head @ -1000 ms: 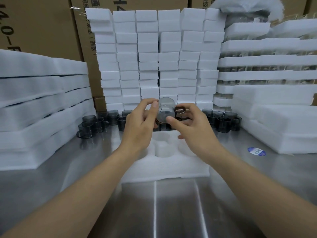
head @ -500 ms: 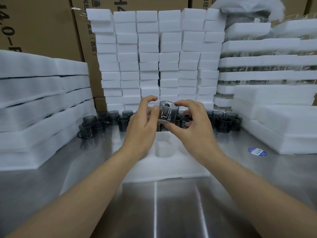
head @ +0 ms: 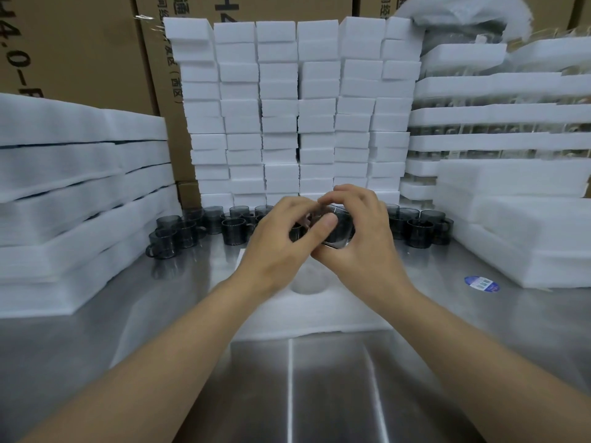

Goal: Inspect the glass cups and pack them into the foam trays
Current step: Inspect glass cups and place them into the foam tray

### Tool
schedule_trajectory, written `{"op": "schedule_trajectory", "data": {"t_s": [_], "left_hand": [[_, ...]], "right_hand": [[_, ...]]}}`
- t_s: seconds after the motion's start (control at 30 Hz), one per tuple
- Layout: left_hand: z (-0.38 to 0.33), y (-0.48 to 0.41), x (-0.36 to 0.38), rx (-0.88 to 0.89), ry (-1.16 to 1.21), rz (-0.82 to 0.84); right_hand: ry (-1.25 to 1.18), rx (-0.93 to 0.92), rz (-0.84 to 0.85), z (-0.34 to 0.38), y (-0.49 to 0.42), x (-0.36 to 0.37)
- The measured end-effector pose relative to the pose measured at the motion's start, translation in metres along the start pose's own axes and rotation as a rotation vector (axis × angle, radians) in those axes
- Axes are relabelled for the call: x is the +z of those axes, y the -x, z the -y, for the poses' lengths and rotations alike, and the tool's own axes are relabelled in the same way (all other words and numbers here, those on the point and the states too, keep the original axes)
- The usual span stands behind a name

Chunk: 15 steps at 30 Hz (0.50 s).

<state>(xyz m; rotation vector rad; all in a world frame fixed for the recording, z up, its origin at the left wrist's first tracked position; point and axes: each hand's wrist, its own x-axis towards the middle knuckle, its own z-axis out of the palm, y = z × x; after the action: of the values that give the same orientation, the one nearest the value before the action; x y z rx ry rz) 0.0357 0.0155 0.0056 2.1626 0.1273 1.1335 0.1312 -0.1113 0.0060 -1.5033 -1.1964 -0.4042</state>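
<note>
1. Since the earlier frames: both hands have lowered slightly and drawn together; the held cup, previously raised with its mouth toward the camera, now sits lower and is largely covered by fingers.
2. Glass cup (head: 335, 230): smoky grey, held in the air above the far edge of the foam tray, between the two hands.
3. Left hand (head: 281, 241): grip curled onto the cup's left side, thumb tip laid across its front.
4. Right hand (head: 361, 238): grip clasped round the cup from the right and beneath, fingers arched over its top.
5. Foam tray (head: 307, 311): white, flat on the tabletop at centre, one round recess visible between the wrists; its near edge ends at bare steel.
6. Tabletop (head: 319, 378): stainless steel, open room from the tray's near edge to the bottom of view.
7. Loose cups, left group (head: 179, 231) and right group (head: 415, 225): standing upright in a row along the far edge of the tabletop, behind the hands.
8. Foam blocks (head: 287, 107): small white pieces in stacked columns directly behind the cups.
9. Foam sheets, left stack (head: 70, 203) and right stack (head: 524, 219): they hem in the tabletop at either side.
10. Blue sticker (head: 482, 283): on the steel, just beside the right stack's near edge.
11. Cardboard cartons (head: 80, 46): a wall behind everything.
</note>
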Motion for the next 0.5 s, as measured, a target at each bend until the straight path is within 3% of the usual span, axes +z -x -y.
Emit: {"op": "schedule_trajectory", "data": {"t_s": [0.37,0.5], "left_hand": [[-0.001,0.000,0.004,-0.095,0.128,0.058],[0.000,-0.001,0.004,-0.152,0.134,0.042]], "right_hand": [[-0.129,0.037,0.082,-0.005,0.001,0.004],[-0.037,0.013,0.081,-0.010,0.000,0.007]]}}
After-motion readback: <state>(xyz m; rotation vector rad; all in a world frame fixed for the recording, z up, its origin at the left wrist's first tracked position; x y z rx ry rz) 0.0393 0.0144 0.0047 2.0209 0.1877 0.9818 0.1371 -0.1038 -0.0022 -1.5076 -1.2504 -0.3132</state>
